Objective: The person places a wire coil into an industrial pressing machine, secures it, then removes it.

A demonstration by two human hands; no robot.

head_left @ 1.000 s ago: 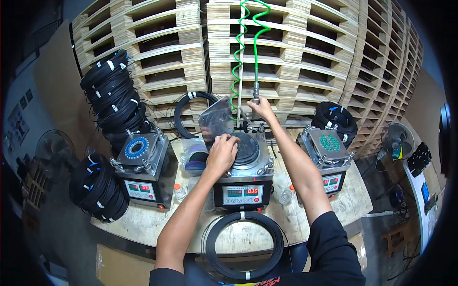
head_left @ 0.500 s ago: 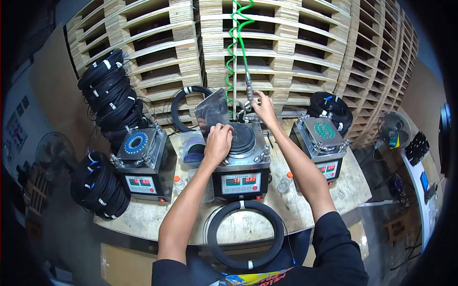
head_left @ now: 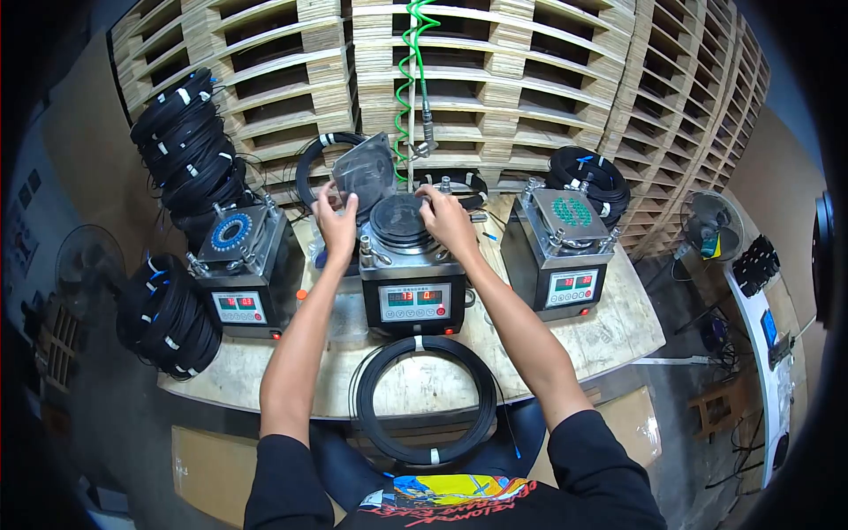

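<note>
My left hand [head_left: 336, 231] is beside the tilted metal plate [head_left: 364, 175] at the rear left of the middle machine [head_left: 412, 296]. Its thumb and fingers are spread apart. My right hand [head_left: 449, 223] has its fingers bent inward at the right edge of the round black pad [head_left: 399, 219] on top of that machine; anything between the fingertips is hidden. Behind them, an air blow gun [head_left: 427, 132] hangs from a green coiled hose [head_left: 419, 53], free of both hands.
Similar machines stand at left [head_left: 238, 305] and right [head_left: 570, 287], holding rings of blue and green pieces. A black cable coil [head_left: 364, 402] overhangs the table's front edge. Cable stacks [head_left: 181, 159] rise at left. Wooden pallets [head_left: 291, 93] form the background. A fan [head_left: 714, 216] stands at right.
My right hand has left the hanging air gun and come down to the black pad's right side. My left hand has shifted left off the pad, its fingers spreading. The view has shifted slightly.
</note>
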